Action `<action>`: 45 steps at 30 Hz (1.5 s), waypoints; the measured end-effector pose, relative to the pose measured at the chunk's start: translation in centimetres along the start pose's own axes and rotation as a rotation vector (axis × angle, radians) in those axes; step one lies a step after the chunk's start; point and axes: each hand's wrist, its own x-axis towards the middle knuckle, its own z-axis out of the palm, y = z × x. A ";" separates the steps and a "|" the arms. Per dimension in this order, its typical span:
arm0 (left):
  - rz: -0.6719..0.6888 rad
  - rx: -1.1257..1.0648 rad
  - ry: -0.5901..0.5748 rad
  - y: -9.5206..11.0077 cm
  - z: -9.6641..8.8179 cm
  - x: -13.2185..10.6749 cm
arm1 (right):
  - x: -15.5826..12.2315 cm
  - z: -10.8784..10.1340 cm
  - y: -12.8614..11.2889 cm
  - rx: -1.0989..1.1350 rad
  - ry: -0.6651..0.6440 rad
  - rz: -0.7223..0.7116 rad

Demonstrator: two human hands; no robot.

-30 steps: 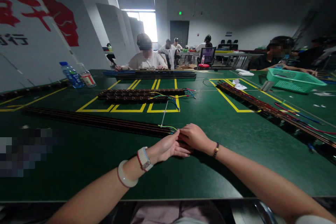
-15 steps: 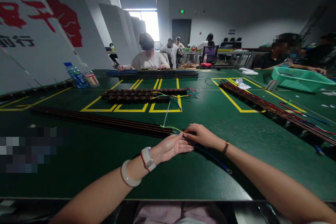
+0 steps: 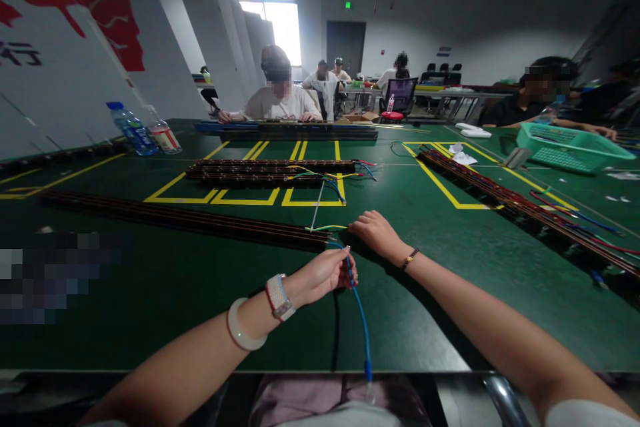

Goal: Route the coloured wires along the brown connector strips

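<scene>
My left hand [image 3: 327, 273] is closed around a blue wire [image 3: 363, 317], which hangs toward me with a ring terminal at its end, past the table's front edge. Just beyond, my right hand [image 3: 377, 233] has its fingers pinched at the end of a yellow-green wire [image 3: 327, 227]. Both wires come from the right end of a long dark strip [image 3: 200, 223] with copper-coloured lines along it. A thin white tie [image 3: 317, 205] sticks up near that end. The tip of the yellow-green wire is hidden by my right fingers.
Behind lies a bundle of similar strips [image 3: 270, 172] with coloured wires, on yellow tape outlines. More strips [image 3: 520, 203] lie at right, near a green basket [image 3: 575, 150]. Bottles [image 3: 133, 130] stand at left. A person [image 3: 280, 97] sits opposite, another [image 3: 540, 103] at right.
My hands have moved apart. The left has closed on the blue wire and swung its free end toward me; the right has moved slightly away with the yellow-green wire.
</scene>
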 end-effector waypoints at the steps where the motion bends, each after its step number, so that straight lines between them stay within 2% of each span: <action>1: 0.002 0.009 -0.001 0.0 0.0 0.0 | 0.0 0.0 -0.1 -0.022 -0.012 0.002; 4: 0.009 0.015 -0.003 0.1 0.1 -0.1 | -0.5 -0.3 -0.4 -0.016 0.027 0.019; 8: 0.006 0.043 0.001 0.2 0.1 -0.2 | -1.9 -1.7 -0.6 0.143 0.187 0.053; 12: -0.028 0.227 -0.036 0.5 -0.1 -0.5 | -2.8 -2.7 -0.2 0.195 0.243 0.104; 20: 0.000 0.832 0.061 1.2 -0.9 -0.7 | -2.9 -1.9 0.0 0.165 0.144 0.014; 23: -0.004 1.120 0.172 1.4 -0.6 -1.1 | -2.9 -1.6 -0.2 0.196 0.108 -0.001; 27: 0.184 1.681 0.342 1.4 0.1 -1.8 | -2.7 -1.2 -0.5 0.220 0.054 -0.018; 30: 0.232 1.938 0.324 1.6 0.2 -2.0 | -2.5 -1.1 -0.5 0.226 0.045 -0.017; 34: 0.237 2.053 0.234 2.0 0.1 -2.1 | -2.4 -1.1 -0.4 0.229 0.023 -0.021; 39: 0.301 2.011 0.271 2.1 -0.1 -1.8 | -2.6 -0.9 0.6 0.385 0.100 0.063; 43: 0.457 1.947 0.280 1.5 -0.3 -1.6 | -2.5 -1.2 1.4 0.607 0.165 0.296; 45: 0.661 1.924 0.210 1.0 -0.4 -1.7 | -2.4 -1.6 1.2 0.695 0.198 0.388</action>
